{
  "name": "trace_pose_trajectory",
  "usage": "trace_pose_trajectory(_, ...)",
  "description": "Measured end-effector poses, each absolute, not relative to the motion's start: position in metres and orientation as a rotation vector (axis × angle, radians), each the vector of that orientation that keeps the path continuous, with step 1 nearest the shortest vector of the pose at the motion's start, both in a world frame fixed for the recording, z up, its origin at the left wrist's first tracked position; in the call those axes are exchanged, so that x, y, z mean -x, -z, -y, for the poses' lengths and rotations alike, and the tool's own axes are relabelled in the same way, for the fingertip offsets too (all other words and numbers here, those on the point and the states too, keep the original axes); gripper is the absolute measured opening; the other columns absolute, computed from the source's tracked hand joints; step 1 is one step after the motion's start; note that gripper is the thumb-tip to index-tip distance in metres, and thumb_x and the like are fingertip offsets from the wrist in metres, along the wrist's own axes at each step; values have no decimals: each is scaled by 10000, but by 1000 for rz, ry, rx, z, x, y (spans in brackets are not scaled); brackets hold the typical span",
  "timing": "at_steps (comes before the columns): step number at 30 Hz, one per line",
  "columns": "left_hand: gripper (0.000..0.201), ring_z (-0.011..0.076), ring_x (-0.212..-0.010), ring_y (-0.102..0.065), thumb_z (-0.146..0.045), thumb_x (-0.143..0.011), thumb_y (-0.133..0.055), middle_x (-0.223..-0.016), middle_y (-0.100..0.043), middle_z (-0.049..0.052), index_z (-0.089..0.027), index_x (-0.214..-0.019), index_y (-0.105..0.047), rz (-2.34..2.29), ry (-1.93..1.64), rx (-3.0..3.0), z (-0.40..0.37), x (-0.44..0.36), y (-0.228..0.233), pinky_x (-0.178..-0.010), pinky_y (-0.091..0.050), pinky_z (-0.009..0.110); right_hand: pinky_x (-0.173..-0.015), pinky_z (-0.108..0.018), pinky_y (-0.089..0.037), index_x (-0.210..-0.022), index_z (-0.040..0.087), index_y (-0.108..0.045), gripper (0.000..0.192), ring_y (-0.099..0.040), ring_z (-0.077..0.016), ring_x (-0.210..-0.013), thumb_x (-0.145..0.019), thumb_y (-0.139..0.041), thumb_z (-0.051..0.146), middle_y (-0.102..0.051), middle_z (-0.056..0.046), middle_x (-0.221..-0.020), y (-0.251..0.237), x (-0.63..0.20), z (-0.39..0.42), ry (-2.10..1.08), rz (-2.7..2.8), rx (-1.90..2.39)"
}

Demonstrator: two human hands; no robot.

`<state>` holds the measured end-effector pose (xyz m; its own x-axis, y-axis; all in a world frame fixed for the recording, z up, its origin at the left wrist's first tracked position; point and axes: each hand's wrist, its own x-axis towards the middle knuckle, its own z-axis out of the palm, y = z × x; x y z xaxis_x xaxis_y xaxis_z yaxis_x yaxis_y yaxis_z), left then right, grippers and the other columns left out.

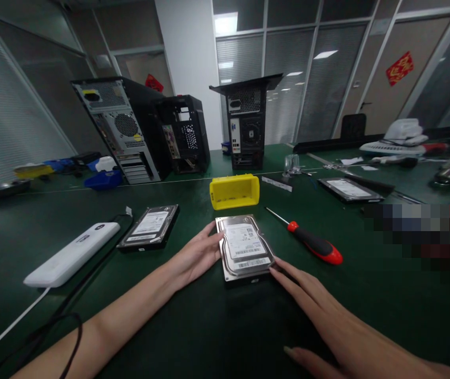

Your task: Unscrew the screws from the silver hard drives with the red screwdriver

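The hard drive point(244, 247) is lying label-up on the green bench point(193, 326), between both hands. The left hand point(197, 255) is touching its left edge, grip released; the right hand point(320, 310) is resting flat, fingertips meeting its near corner.

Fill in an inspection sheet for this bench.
Surface: green mat, flat.
Job's things: drive label up, between both hands.
Clutter: second drive, third drive, screwdriver, yellow bin, white box.
Hands: left hand touches the drive's left edge; right hand flat, fingertips at its near right corner.
Cables: black cable, white cable, near left.
Surroundings: three PC towers, glass partitions.
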<state>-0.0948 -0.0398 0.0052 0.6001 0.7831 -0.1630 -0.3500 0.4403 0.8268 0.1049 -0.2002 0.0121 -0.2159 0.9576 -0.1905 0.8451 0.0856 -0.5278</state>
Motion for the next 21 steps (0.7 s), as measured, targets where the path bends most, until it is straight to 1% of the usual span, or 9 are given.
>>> trace_pose_trajectory(3, 823, 201, -1096, -611, 61, -739, -633, -1229, -596, 115, -199, -1424, -257, -624, -539, -1016, 28, 106, -11, -1057, -374, 380, -1096, -467, -336, -1275, 337, -535, 435, -412, -264, -1301, -899, -347, 447, -447, -1, -1412, -8, -137, 202, -593, 2044, 1780)
trace_pose_trajectory(5, 884, 218, -1082, -621, 9, -742, -658, -1248, -580, 119, -226, -1450, -185, -664, -369, -1086, 17, 117, -16, -1046, -379, 426, -958, -463, -477, -1120, 346, -623, 381, -567, -278, -1120, -886, -356, 485, -621, -31, -1203, -11, -170, 197, -362, 1831, 1826)
trace_pose_trajectory(7, 919, 234, -1065, -631, -13, -733, -670, -1267, -560, 126, -236, -1458, -151, -681, -281, -1142, 6, 125, -20, -1020, -403, 444, -760, -438, -553, -1143, 364, -589, 385, -607, -292, -1011, -846, -411, 533, -632, -37, -1169, -21, -210, 186, -123, 1628, 1929)
trace_pose_trajectory(8, 885, 234, -1032, -648, -31, -740, -669, -1255, -564, 127, -228, -1451, -180, -686, -258, -1166, 2, 127, -22, -1009, -413, 446, -682, -421, -550, -1141, 343, -589, 396, -619, -293, -948, -828, -438, 535, -627, -49, -1172, -27, -231, 178, -30, 1615, 1987)
trace_pose_trajectory(9, 843, 224, -1002, -660, -39, -744, -667, -1241, -571, 127, -214, -1438, -221, -690, -245, -1180, -2, 128, -23, -1004, -418, 438, -667, -409, -538, -1135, 313, -597, 401, -622, -285, -907, -812, -472, 514, -624, -61, -1170, -33, -251, 170, 65, 1635, 2039)
trace_pose_trajectory(11, 746, 200, -961, -672, -42, -753, -657, -1230, -572, 128, -182, -1399, -311, -694, -236, -1185, -6, 127, -25, -1002, -425, 414, -721, -402, -508, -1073, 238, -639, 376, -622, -264, -851, -811, -486, 460, -638, -99, -1109, -42, -286, 151, 195, 1702, 2109)
trace_pose_trajectory(13, 668, 188, -964, -666, -31, -754, -649, -1275, -535, 136, -162, -1354, -386, -703, -241, -1182, -7, 124, -25, -1002, -432, 392, -706, -392, -489, -1099, 205, -638, 388, -626, -245, -777, -838, -468, 436, -651, -112, -1084, -45, -309, 134, 155, 1723, 2238)
trace_pose_trajectory(17, 600, 196, -1012, -644, -20, -756, -641, -1387, -431, 144, -151, -1311, -455, -753, -289, -1179, -5, 115, -27, -980, -461, 345, -846, -372, -453, -1119, 133, -632, 366, -601, -264, -993, -853, -468, 323, -642, -140, -1119, -34, -325, 110, 108, 1922, 2254)
trace_pose_trajectory(21, 653, 175, -937, -667, -21, -762, -635, -1314, -518, 158, -130, -1363, -405, -781, -325, -1083, -1, 107, -30, -890, -514, 280, -838, -390, -451, -1128, 148, -618, 352, -594, -287, -1022, -844, -476, 299, -642, -145, -1125, -21, -323, 98, 149, 1925, 2304)
